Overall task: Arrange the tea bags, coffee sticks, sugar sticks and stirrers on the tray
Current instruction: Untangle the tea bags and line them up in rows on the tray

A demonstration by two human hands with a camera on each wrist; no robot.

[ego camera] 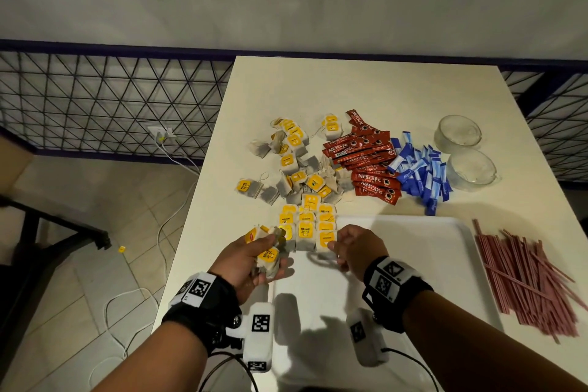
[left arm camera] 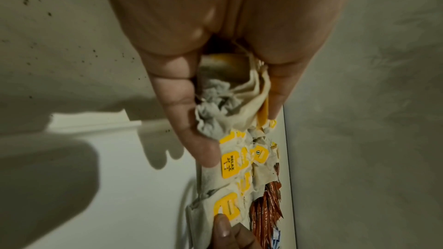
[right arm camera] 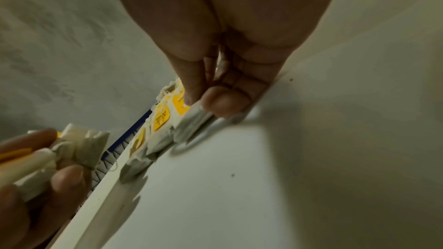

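Note:
My left hand grips a bunch of yellow-tagged tea bags, seen crumpled between the fingers in the left wrist view. Beside it, rows of tea bags lie at the far left corner of the white tray. My right hand pinches the nearest right tea bag of those rows; the right wrist view shows thumb and forefinger on that tea bag by the tray rim. Beyond lie loose tea bags, red coffee sticks and blue sugar sticks. Pink stirrers lie right of the tray.
Two clear glass bowls stand at the far right of the white table. The table's left edge runs close to my left hand, with tiled floor, cables and a yellow tag below. A wire fence stands behind.

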